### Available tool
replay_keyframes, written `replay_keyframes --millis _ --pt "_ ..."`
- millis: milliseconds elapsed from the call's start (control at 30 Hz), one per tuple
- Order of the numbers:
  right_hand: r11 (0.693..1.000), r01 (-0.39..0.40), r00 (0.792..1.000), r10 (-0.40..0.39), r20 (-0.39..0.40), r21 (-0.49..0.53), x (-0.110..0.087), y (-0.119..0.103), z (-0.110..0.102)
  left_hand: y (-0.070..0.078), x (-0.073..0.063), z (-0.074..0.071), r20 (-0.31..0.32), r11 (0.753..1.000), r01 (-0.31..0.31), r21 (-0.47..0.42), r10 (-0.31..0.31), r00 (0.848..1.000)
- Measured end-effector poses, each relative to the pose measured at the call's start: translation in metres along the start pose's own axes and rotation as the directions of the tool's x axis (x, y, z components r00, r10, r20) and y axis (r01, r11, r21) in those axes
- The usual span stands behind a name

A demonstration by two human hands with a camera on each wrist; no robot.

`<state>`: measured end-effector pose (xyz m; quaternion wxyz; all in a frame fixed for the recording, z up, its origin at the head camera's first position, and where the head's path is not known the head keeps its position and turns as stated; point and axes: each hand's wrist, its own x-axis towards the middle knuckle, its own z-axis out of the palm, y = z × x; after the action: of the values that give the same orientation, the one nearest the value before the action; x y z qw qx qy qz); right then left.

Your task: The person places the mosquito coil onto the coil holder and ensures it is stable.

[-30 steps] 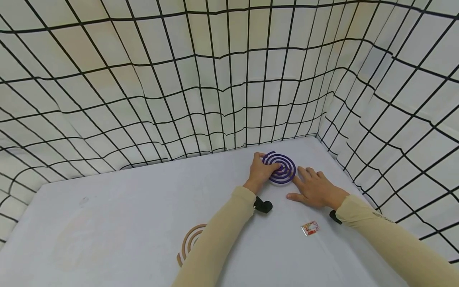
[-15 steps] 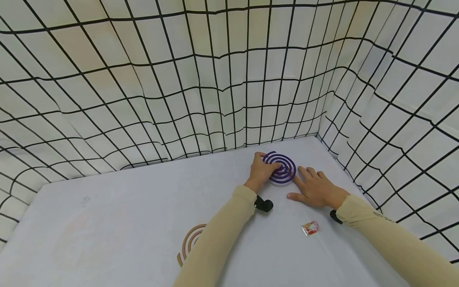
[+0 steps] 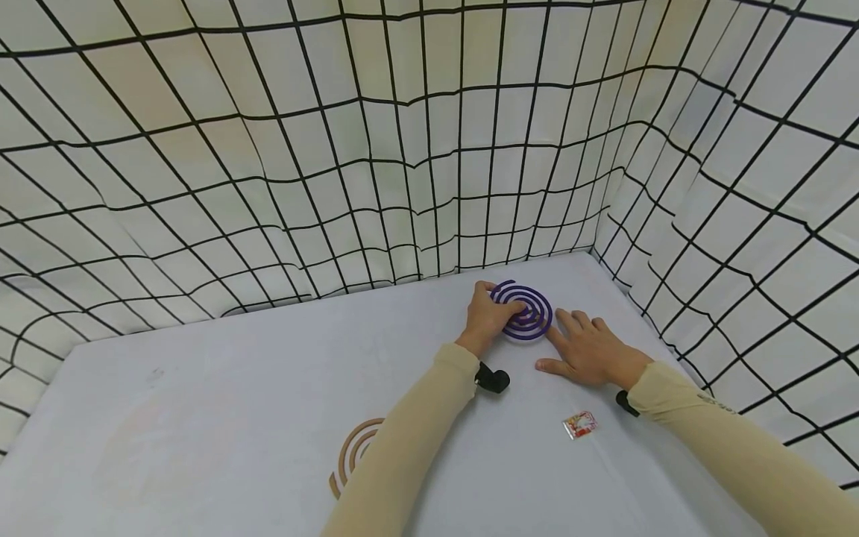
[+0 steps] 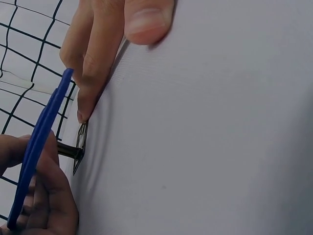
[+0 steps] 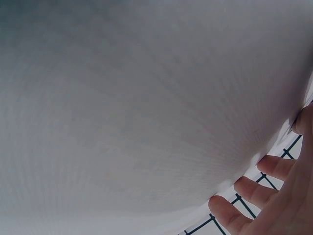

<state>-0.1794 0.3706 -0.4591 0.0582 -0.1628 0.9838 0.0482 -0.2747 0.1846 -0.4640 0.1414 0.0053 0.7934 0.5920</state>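
Note:
A purple-blue mosquito coil (image 3: 526, 338) is pinched in my left hand (image 3: 485, 321), with the thumb over its middle. Seen edge-on in the left wrist view, the coil (image 4: 41, 132) is raised off the white surface and tilted. Below it stands a small metal coil stand (image 4: 80, 149) with a thin stem and flat base; whether its tip is in the coil cannot be made out. My right hand (image 3: 593, 354) lies to the right with fingers spread on the surface. One of its fingertips (image 4: 84, 110) touches the stand's base.
A brown coil (image 3: 344, 455) lies on the white table (image 3: 268, 388), partly hidden under the left forearm. A small red and white packet (image 3: 580, 424) is in front of the right hand. Black netting (image 3: 403, 164) over white cloth encloses the back and right side.
Both hands and the coil stay in the same place and pose. Only the head view has shifted very slightly.

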Motion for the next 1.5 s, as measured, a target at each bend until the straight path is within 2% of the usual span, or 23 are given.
replay_keyframes --millis 267,1000,1200,1500 --pt "1.0 -0.002 1.0 0.002 -0.005 0.012 -0.001 0.0 0.0 0.002 -0.001 0.0 -0.003 0.999 0.007 0.045 -0.006 1.0" --pt "0.999 -0.016 1.0 0.015 0.024 0.031 0.0 -0.002 -0.002 0.004 -0.004 0.0 -0.011 0.997 0.046 0.065 -0.045 0.999" --pt "0.999 -0.008 1.0 0.007 0.019 0.036 -0.001 -0.004 -0.004 0.005 -0.007 -0.006 0.002 0.993 0.042 0.106 -0.043 0.999" --pt "0.999 -0.02 0.999 0.018 0.032 0.038 0.0 -0.004 -0.004 0.007 -0.008 -0.018 0.023 0.981 0.005 0.193 -0.009 1.0"
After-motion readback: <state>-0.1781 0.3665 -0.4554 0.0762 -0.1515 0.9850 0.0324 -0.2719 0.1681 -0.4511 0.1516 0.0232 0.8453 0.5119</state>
